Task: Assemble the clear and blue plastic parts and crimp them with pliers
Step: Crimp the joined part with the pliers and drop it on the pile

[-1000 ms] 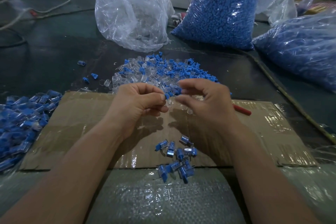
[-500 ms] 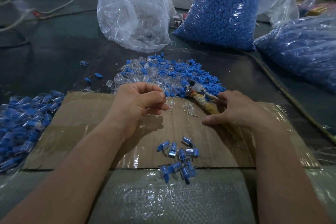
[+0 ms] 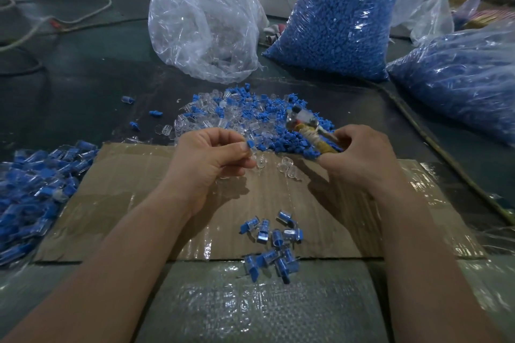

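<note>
My left hand (image 3: 211, 156) pinches a small clear-and-blue plastic part (image 3: 250, 146) at its fingertips, above the cardboard sheet (image 3: 133, 189). My right hand (image 3: 359, 156) grips the pliers (image 3: 309, 127) by their tape-wrapped handles, with the metal jaws pointing up and left over the loose pile of blue and clear parts (image 3: 250, 111). The jaws stand a little to the right of the held part and do not touch it. A few clear pieces (image 3: 287, 164) lie on the cardboard between my hands. Several joined parts (image 3: 273, 242) lie at the near edge of the cardboard.
A heap of joined blue parts (image 3: 33, 192) lies at the left. At the back stand a clear bag (image 3: 203, 25) and a bag of blue parts (image 3: 340, 25); another blue bag (image 3: 462, 86) is at the right. A few stray parts (image 3: 139, 117) lie on the dark table.
My right hand left the part, reached right, took the pliers and lifted them off the cardboard towards my left hand. My left hand has kept hold of the part.
</note>
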Action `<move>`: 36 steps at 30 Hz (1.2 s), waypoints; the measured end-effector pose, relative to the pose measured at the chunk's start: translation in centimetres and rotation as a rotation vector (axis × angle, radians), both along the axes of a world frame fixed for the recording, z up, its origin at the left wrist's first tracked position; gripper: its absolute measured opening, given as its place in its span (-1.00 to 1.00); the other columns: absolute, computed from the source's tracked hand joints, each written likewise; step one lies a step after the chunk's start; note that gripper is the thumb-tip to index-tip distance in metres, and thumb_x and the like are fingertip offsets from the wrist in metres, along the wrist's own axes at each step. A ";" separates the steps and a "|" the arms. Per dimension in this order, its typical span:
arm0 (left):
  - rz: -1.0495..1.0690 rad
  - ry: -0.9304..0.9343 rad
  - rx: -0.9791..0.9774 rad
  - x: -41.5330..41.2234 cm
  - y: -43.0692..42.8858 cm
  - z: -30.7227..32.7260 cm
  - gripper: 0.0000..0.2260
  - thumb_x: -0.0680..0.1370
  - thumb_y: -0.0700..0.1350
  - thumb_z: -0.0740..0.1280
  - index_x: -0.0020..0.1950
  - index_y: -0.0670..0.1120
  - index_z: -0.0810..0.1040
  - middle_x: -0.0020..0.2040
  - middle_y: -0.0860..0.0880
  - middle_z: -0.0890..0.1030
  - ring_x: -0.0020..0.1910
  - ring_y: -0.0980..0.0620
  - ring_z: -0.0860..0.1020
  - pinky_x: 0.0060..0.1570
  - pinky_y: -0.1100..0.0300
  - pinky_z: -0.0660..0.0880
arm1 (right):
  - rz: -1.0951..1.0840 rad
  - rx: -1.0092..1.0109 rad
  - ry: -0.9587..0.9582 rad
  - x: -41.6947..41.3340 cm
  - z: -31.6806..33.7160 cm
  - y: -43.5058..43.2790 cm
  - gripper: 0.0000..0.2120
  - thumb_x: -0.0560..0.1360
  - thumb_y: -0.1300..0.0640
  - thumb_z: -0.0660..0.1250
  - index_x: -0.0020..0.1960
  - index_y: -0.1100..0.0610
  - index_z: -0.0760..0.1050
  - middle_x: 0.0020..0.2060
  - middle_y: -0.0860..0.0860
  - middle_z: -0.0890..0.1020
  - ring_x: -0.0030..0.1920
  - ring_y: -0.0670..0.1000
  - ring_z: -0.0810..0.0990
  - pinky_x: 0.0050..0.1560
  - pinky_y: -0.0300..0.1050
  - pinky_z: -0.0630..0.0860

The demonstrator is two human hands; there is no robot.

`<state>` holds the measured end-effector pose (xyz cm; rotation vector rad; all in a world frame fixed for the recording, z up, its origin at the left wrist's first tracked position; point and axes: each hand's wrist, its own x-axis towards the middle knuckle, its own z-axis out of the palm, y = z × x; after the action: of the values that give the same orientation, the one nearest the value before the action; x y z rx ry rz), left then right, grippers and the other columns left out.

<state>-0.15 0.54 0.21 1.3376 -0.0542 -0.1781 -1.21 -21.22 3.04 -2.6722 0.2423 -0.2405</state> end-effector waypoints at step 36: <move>0.181 -0.282 0.092 0.0 -0.3 0.3 -0.90 0.47 -0.33 0.33 -0.17 -0.14 0.52 -0.38 0.07 0.63 -0.37 0.20 0.58 -0.36 0.39 0.49 | 0.384 -0.028 -0.072 -0.7 -1.5 3.8 -0.76 0.40 0.16 0.35 -0.02 0.01 0.33 -0.17 -0.10 0.35 -0.21 -0.24 0.31 -0.25 -0.41 0.18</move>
<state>-0.14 0.24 0.48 1.4438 -0.1631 0.1640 -1.93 -17.45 1.54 -2.6644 -0.2967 -0.2170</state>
